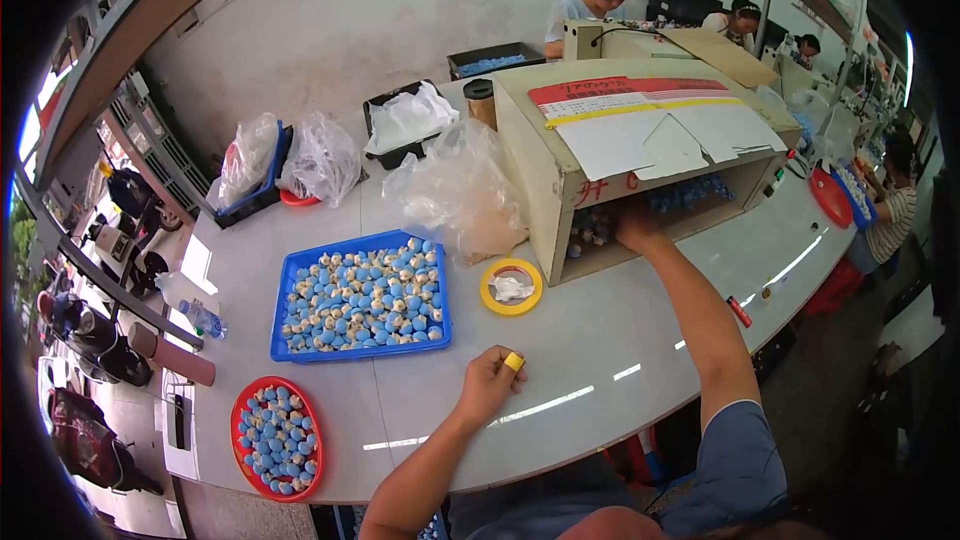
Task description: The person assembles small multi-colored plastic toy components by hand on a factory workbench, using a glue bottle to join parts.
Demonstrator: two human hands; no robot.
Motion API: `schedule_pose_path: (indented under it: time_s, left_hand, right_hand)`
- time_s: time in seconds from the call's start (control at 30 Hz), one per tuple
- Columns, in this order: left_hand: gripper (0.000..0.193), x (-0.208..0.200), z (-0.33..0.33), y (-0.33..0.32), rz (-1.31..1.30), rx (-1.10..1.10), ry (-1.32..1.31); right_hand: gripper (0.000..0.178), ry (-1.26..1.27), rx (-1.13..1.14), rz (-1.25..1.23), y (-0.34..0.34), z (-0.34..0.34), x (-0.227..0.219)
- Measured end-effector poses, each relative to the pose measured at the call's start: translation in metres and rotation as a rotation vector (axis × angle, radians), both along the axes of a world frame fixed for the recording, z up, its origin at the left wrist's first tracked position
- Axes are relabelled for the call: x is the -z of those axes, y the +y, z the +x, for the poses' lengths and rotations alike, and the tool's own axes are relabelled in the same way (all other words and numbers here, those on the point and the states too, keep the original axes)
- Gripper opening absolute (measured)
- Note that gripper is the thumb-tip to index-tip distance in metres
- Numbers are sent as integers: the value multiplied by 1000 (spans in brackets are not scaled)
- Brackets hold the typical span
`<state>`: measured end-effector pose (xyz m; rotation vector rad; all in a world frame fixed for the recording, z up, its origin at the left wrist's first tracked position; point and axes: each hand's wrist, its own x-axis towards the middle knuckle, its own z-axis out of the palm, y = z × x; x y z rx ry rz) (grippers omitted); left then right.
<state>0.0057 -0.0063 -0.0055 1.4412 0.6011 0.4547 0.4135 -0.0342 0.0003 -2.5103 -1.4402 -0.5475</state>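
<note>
the right hand (634, 227) reaches into an open-fronted beige box (525, 150), its fingers hidden, so i cannot tell whether they grip anything; blue pieces (692, 192) lie inside to its right, and a shadowed heap of small pieces (591, 229) just to its left; the left hand (488, 382), well apart from the right, is at the bench (595, 340) with fingers curled and a yellow band (514, 361) round 1 finger; whether it holds anything i cannot tell; 1 blue tray (365, 351) is spread with blue-and-cream pieces (362, 295); 1 red bowl (293, 497), nearer the front edge, holds similar ones; between tray and box, a yellow ring (487, 290) has crumpled white material (511, 288) inside; farther back, 1 black tray (398, 155) carries a white plastic bag (410, 120), and 1 black crate (515, 67) holds blue contents, too small to make out
</note>
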Motion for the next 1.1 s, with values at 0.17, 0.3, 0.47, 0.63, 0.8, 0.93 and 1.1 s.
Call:
schedule_pose_path:
  time_s: [0.17, 0.3, 0.47, 0.63, 0.8, 0.93, 1.1]
  left_hand:
    - [15, -1, -6, 4, -65, 15, 18]
    - [13, -5, -8, 2, -44, -51, -28]
    - [15, 2, -6, -10, -9, -90, -101]
    - [41, -10, -5, -18, 283, -111, -206]
    - [46, -9, -8, -16, 306, -46, -76]
    - [41, -7, -9, -15, 309, -6, -66]
    - [39, -4, -4, -13, -66, -31, -192]
  right_hand:
    - [31, 241, 135, -67, -6, -1, -10]
    - [24, 983, -32, 616, -30, -44, -7]
    - [16, 1924, -274, 610, -76, -180, -32]
    - [24, 2204, -306, 467, -82, -249, -27]
    - [29, 2191, -303, 444, -79, -274, -17]
    - [29, 2150, -264, 417, -84, -279, -18]
    - [29, 1747, -240, 519, -117, -261, -24]
